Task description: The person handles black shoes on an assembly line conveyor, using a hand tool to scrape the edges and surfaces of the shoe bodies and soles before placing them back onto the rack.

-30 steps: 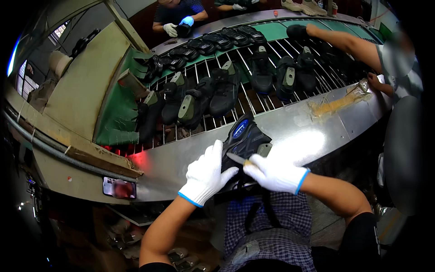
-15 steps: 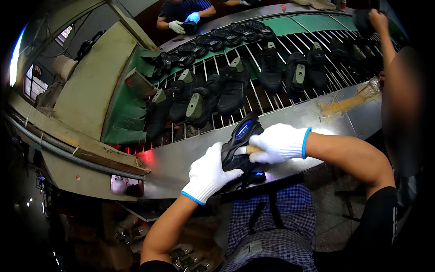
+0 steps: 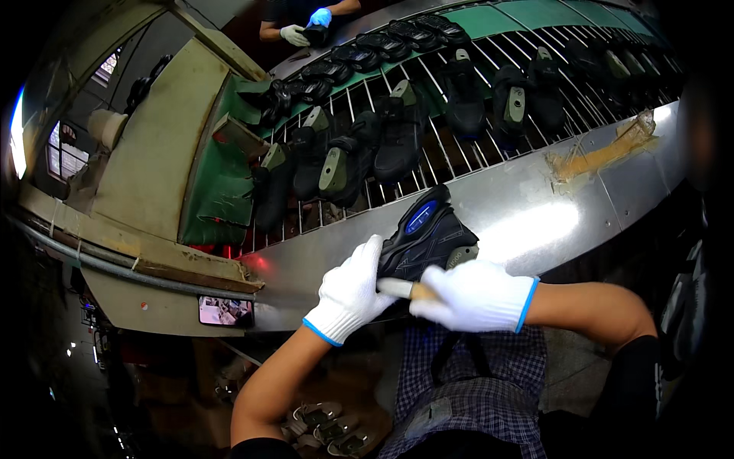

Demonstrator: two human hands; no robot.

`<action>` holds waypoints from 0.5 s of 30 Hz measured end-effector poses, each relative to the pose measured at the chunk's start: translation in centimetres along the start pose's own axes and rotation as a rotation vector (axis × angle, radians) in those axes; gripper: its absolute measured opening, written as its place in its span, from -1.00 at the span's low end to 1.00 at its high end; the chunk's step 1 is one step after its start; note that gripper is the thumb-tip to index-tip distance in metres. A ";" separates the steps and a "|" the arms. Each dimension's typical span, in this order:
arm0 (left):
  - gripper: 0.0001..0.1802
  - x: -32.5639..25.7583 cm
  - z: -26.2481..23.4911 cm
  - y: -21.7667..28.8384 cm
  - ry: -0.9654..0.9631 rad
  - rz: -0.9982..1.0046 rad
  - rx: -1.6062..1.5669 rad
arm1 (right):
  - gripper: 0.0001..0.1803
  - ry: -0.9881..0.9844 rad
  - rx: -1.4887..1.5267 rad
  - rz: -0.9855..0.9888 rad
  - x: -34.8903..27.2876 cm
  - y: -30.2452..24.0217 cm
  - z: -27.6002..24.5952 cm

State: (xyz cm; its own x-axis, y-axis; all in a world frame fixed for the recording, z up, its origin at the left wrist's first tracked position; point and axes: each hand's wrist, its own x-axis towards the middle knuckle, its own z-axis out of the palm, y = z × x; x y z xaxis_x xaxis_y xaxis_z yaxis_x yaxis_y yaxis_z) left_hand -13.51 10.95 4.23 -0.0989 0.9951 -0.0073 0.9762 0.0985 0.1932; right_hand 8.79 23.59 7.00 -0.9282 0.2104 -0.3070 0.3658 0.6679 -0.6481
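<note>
My L hand (image 3: 348,284) grips shoe (image 3: 428,249) mid-frame, R hand (image 3: 480,297) closed round tool (image 3: 397,288) (blurry tbh); prob midway, what's left unclear.

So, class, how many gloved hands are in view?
4: left hand on a shoe, right hand holding a tool; at top, a co-worker's white-gloved hand and bluish-gloved hand.

1. Beige panel (image 3: 153,161) at left, ragged green sheeting (image 3: 218,191) beside it.
2. Bright window (image 3: 69,159), far left.
3. Curved metal ledge (image 3: 596,203) with white glare (image 3: 527,232) and red glow (image 3: 262,262).
4. Dim grey floor (image 3: 569,356), lower right.
</note>
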 end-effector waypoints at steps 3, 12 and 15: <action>0.07 0.5 -0.1 0.3 -0.001 -0.010 -0.022 | -0.31 0.031 0.274 0.125 1.4 1.7 2.8; 0.09 1.0 0.3 -0.5 -0.019 0.059 0.051 | -0.26 -0.138 0.302 0.038 2.9 0.4 2.2; 0.16 0.9 0.2 -1.3 0.032 0.121 0.091 | -0.31 -0.128 0.122 0.079 1.1 -0.6 1.3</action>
State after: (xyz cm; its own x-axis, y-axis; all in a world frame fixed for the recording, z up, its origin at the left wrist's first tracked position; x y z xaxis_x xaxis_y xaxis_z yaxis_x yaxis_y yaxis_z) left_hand -14.80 11.69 3.83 0.0155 0.9990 0.0425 0.9947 -0.0198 0.1013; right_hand 7.63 22.52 6.13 -0.8826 0.1608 -0.4419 0.4503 0.5596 -0.6957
